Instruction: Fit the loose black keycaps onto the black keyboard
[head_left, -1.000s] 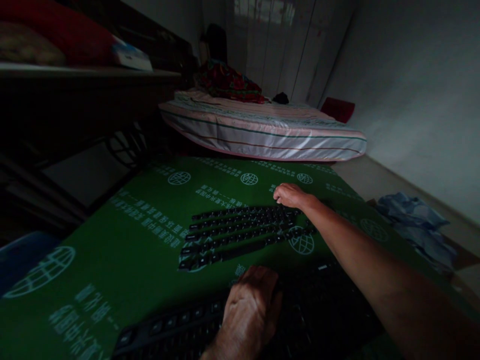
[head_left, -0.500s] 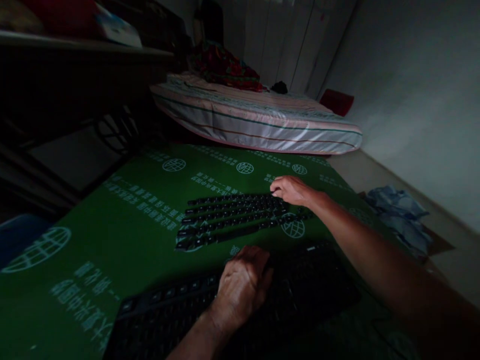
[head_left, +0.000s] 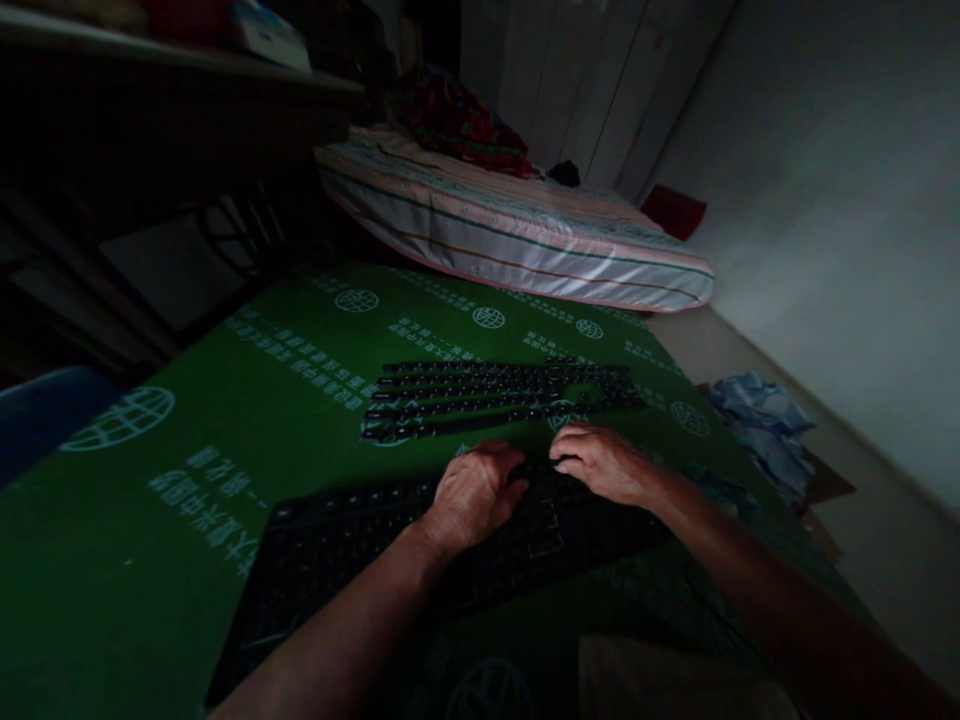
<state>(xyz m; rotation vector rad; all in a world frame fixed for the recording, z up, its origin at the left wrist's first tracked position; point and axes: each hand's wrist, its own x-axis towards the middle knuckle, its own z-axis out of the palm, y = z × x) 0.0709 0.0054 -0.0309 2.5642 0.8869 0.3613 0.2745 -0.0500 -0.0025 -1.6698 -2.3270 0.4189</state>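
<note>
A black keyboard (head_left: 337,540) lies at a slant on the green board, part of its right side bare of keys. Over its middle, near the back edge, my left hand (head_left: 476,490) is curled, thumb and fingers drawn together. What those fingertips hold, if anything, is hidden. My right hand (head_left: 604,465) is just to the right, above the keyboard's back edge, pinching a small dark piece that looks like a keycap (head_left: 556,460). Behind the keyboard, loose black keycaps (head_left: 465,400) are laid out in rows in a keyboard pattern.
The green board (head_left: 247,440) carries printed globes and lettering. Beyond it stands a bed (head_left: 517,235) with a striped sheet. Crumpled blue-white cloth (head_left: 757,420) lies on the floor at right. A dark table (head_left: 172,75) is at left, and a brownish flat piece (head_left: 660,680) shows at the bottom.
My right hand has come from the back of the loose keycap rows down to the keyboard, beside my left hand. The left hand stays over the keyboard. The whole view has shifted slightly.
</note>
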